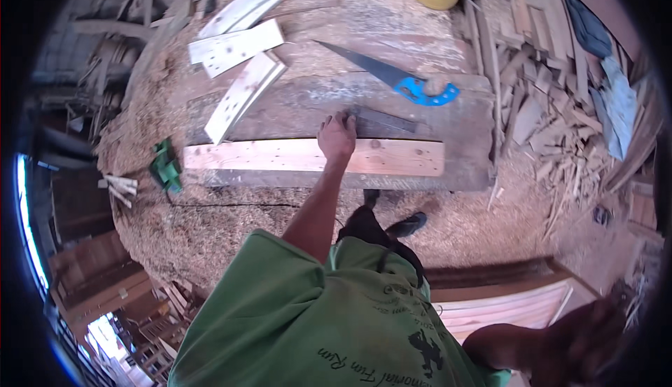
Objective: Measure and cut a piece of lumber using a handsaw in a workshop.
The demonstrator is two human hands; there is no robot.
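Our left hand (337, 136) lies over the board (297, 156), a dark strip (389, 120) just to its right; we cannot tell whether it grasps either, nor our shadowed right hand's (584, 338) state. We should steady the board flat.

Just behind the left fingers (339, 119), the board (399, 156) is pale pinkish tan with brown knots and dark specks. Right of them, the bar (387, 120) is dark grey. Farther ahead-right, the saw (381, 72) has a grey blade (360, 61) and blue handle (413, 92). Ahead-left, cream boards (238, 44) show dark spots; well behind, the shirt (280, 303) is green with black print.
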